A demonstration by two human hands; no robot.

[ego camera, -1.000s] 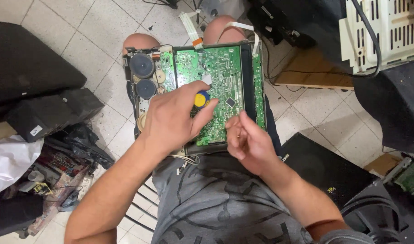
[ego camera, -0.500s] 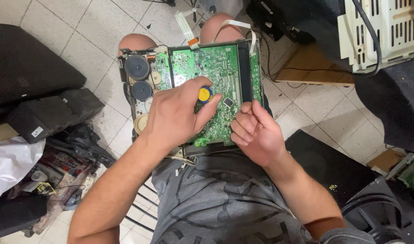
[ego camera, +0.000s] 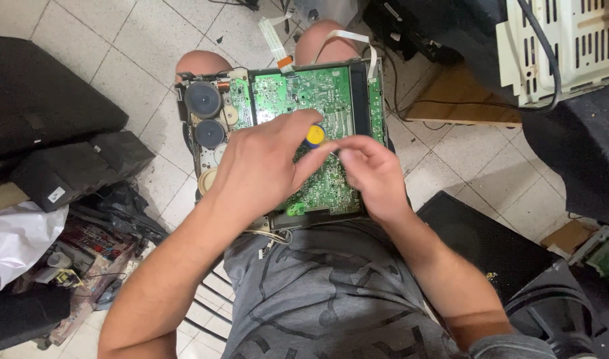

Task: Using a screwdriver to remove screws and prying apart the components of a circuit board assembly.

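An opened electronic device lies on my lap, its green circuit board point(ego camera: 317, 93) facing up and a mechanism with two dark round wheels point(ego camera: 203, 100) at its left. My left hand point(ego camera: 261, 169) grips a screwdriver with a yellow and blue handle end point(ego camera: 314, 135), held upright over the board. My right hand point(ego camera: 371, 173) is beside it, fingertips pinched together next to the screwdriver's handle, resting over the board's right half. Whether the right fingers hold something small cannot be told. The screwdriver's tip is hidden by my hands.
White ribbon cables point(ego camera: 274, 40) trail from the device's far edge onto the tiled floor. Black speaker boxes point(ego camera: 45, 113) stand at the left above a heap of clutter and a white bag point(ego camera: 11, 242). A white slotted casing point(ego camera: 570, 46) is at top right, a black case point(ego camera: 480, 242) by my right arm.
My right hand has risen from the board's lower right edge up to the screwdriver handle. My left hand with the screwdriver has shifted slightly up the board.
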